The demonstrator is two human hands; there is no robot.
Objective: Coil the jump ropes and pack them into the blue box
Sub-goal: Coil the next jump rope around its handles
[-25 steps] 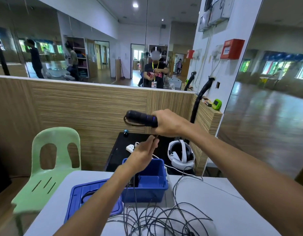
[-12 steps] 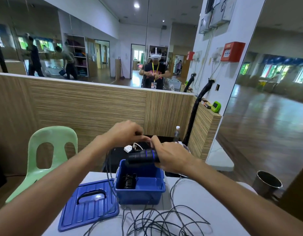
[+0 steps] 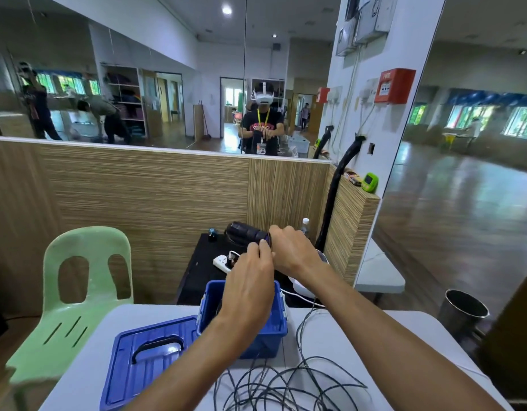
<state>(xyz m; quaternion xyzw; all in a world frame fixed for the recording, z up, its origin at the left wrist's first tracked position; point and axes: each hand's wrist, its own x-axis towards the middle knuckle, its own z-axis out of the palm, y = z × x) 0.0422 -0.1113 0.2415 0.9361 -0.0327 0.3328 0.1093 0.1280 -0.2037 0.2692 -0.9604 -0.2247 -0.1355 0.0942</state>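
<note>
Hands meet above the open blue box (image 3: pixel 266 339), which sits on the white counter (image 3: pixel 339 351). Right hand (image 3: pixel 294 250) has its fingers clenched around black jump rope handles (image 3: pixel 246 232), held level and pointing left. Left hand (image 3: pixel 250 280) touches the near end of the handles, fingers curled as if pinching there, though what they pinch is hidden. Loose black rope (image 3: pixel 286 387) lies tangled on the counter in front of the box. Blue lid (image 3: pixel 151 357) rests just left of the box, beside a green chair (image 3: pixel 78 292).
</note>
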